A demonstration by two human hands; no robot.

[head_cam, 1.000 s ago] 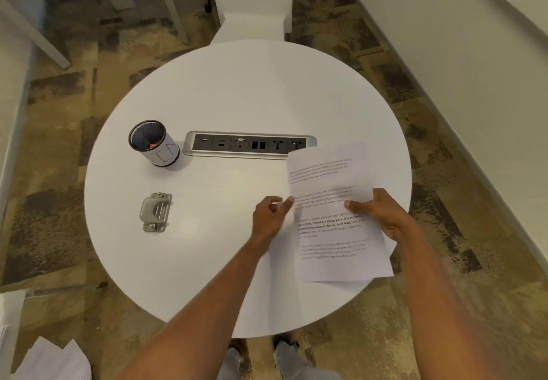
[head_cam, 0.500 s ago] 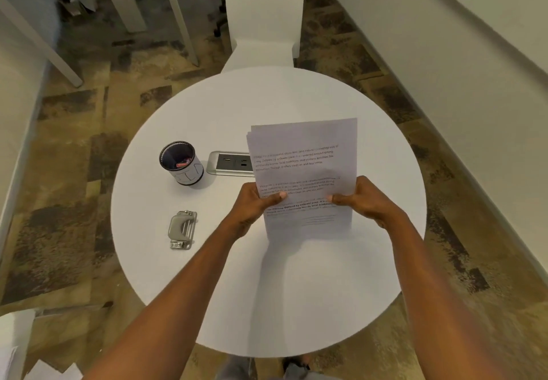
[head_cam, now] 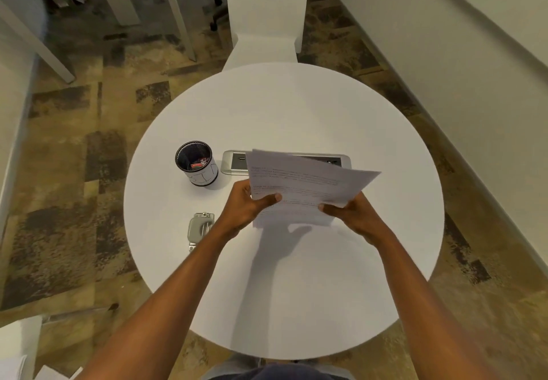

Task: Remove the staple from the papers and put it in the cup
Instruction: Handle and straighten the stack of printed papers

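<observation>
Papers (head_cam: 308, 184) pinched aloft by left hand (head_cam: 243, 210), right hand (head_cam: 353, 216); table (head_cam: 296, 290) bare beneath.

printed lines on the papers (head_cam: 302, 181) too blurred to read, no other legible text

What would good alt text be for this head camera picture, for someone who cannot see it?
Seen from above, a person's left hand and right hand hold printed papers over a round white table. On the table to the left stand a dark mesh cup and a grey staple remover.
</observation>
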